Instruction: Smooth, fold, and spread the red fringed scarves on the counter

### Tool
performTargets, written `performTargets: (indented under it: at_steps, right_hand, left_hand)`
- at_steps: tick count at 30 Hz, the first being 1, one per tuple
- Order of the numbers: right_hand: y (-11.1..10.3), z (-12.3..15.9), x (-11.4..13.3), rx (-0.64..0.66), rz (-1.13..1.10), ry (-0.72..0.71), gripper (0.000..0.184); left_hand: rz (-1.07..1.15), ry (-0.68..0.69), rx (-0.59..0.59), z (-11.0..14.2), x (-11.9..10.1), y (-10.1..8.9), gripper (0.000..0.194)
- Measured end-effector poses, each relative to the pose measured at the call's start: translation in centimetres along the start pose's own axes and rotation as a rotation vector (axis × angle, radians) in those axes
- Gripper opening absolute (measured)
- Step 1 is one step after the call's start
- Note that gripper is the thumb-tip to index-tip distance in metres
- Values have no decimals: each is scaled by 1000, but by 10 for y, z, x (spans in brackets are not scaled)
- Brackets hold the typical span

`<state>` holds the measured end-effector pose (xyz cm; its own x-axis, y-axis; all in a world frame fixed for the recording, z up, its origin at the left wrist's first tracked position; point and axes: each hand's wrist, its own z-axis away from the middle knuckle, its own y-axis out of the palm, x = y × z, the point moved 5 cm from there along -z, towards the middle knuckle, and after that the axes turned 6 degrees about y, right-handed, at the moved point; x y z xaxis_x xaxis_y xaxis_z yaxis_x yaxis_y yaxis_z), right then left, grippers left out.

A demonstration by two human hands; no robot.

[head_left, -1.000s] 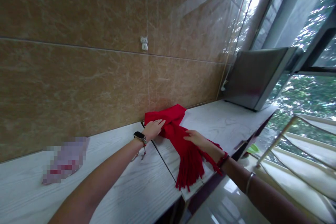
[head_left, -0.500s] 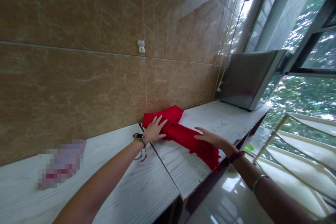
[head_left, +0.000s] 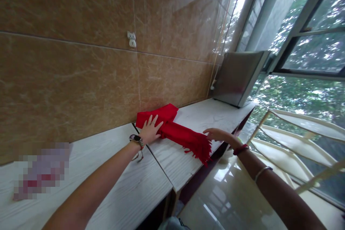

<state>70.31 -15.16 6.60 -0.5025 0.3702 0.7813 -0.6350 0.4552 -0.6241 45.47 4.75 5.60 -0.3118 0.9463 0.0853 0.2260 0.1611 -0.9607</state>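
Note:
A red scarf (head_left: 185, 134) with a fringed end lies across the white tabletop, folded over itself near the wall. My left hand (head_left: 150, 130) presses flat on the folded part, its fingers spread. A watch and a beaded bracelet circle that wrist. Just right of the fringe is my right hand (head_left: 216, 134), fingers stretched loosely toward the scarf with nothing seen in them. Whether its fingertips touch the fringe is hard to make out.
A pixelated packet-like item (head_left: 45, 170) rests at the left. Brown tiles (head_left: 81, 79) back the table, with a small white cat figure (head_left: 132, 39) on them. A grey box-shaped appliance (head_left: 238, 77) stands at the far end. A cream tiered rack (head_left: 291, 151) is on the right.
My right hand has come off the scarf's fringed part to its right side. The fringe lies more spread out. My left hand stays on the fold while the view shifts slightly.

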Motion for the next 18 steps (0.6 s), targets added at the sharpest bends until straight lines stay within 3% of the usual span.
performTargets:
  at_steps: [2,4,6,8,11,15,18]
  right_hand:
    - [12,5,9,-100,145,-135,24]
    - [33,15,24,-87,267,-316,39]
    - [60,27,35,-30,420,-450,56]
    - [79,37,37,-43,564,-431,59]
    - [90,45,32,-147,717,-315,48]
    - [86,46,30,-182,876,-262,38]
    - [71,50,29,-180,1033,-256,28]
  left_hand:
    - [-45,175,-66,3,-27,-1,63]
    - [-56,323,-82,3,-53,1,61]
    - [-54,343,-89,-2,-70,3,58]
    - [-55,274,-93,-10,-76,6,56]
    - [-63,161,-46,-20,-70,14,51]
    - [-71,121,-16,-24,-57,23,44]
    - [-66,144,-27,-22,-55,26,45]
